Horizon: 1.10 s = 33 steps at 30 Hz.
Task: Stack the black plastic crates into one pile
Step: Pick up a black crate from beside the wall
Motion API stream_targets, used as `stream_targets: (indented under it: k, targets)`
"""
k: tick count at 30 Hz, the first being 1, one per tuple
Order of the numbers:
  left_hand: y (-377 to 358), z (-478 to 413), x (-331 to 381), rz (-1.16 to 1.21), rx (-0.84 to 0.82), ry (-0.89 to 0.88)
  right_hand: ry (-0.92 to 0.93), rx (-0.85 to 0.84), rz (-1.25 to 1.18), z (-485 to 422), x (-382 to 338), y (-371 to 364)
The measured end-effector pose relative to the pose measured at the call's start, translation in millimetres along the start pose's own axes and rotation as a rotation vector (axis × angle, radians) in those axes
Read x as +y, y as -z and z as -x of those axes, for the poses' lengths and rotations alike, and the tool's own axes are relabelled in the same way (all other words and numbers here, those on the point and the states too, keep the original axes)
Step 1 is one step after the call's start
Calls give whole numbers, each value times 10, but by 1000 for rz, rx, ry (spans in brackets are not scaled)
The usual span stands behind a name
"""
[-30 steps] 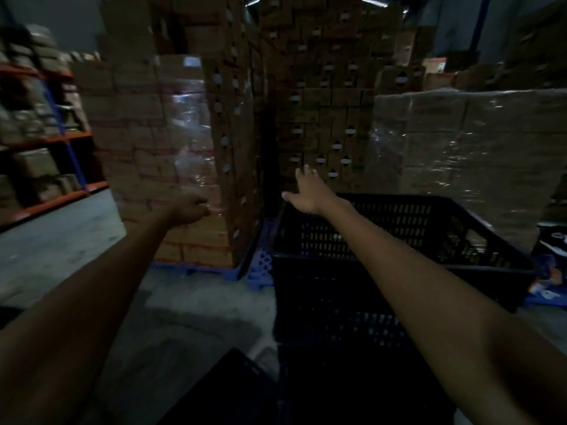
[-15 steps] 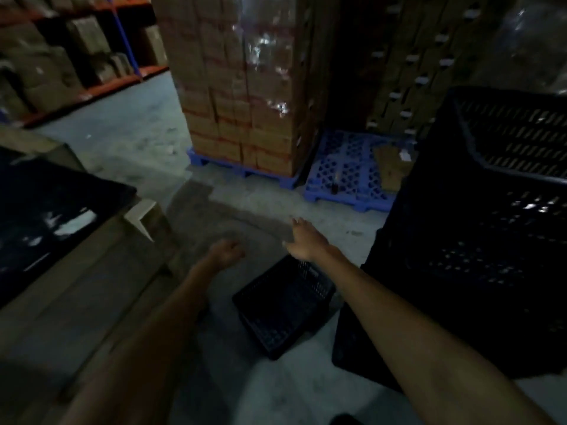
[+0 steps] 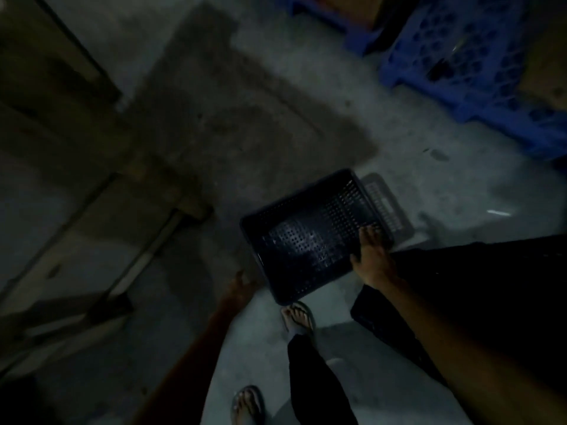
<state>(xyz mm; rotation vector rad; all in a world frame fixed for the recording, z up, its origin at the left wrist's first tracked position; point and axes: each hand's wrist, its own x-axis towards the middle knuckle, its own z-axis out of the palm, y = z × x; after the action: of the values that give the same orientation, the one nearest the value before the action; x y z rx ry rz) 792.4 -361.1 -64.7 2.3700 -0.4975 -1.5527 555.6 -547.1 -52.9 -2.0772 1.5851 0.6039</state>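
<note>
A small black perforated plastic crate [image 3: 310, 237] lies on the grey concrete floor just ahead of my feet, its open top facing me. My right hand [image 3: 372, 256] rests on its right rim with the fingers curled over the edge. My left hand [image 3: 241, 286] hovers near the crate's lower left corner with its fingers apart, not touching it. A large black crate pile [image 3: 491, 302] fills the right side, its near wall beside my right forearm.
A blue plastic pallet [image 3: 478, 69] lies at the top right with cardboard on it. Wooden pallet boards [image 3: 92, 210] and a dark block occupy the left. My sandalled feet [image 3: 299, 317] stand just below the small crate.
My view has tipped from the tall crate pile down to the floor. Both hands dropped to the small crate, and the right hand now grips its rim.
</note>
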Motion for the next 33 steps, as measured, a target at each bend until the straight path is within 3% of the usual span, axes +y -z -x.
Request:
stream_targets:
  k: [3, 10, 14, 17, 21, 26, 33]
  targets:
    - [-410, -920, -185, 74, 44, 163, 3, 6, 53, -970, 226, -568]
    - [-1273, -2082, -503, 489, 228, 341, -6, 147, 66, -2520, 757, -1277]
    - [-1454, -2468, -548, 586, 292, 431, -158, 338, -196, -3023, 946, -1251]
    - [-1469, -2663, -556, 502, 400, 484, -350, 438, -348, -3293, 1131, -1223]
    - [-1425, -2675, -534, 443, 378, 473, -305, 251, -500, -3343, 1335, -1270]
    - [-931, -2544, -525, 417, 326, 476, -325, 239, -523, -2962, 1201, -1068]
    - [79, -1516, -240, 397, 278, 372, -324, 211, -547, -1783, 630, 300]
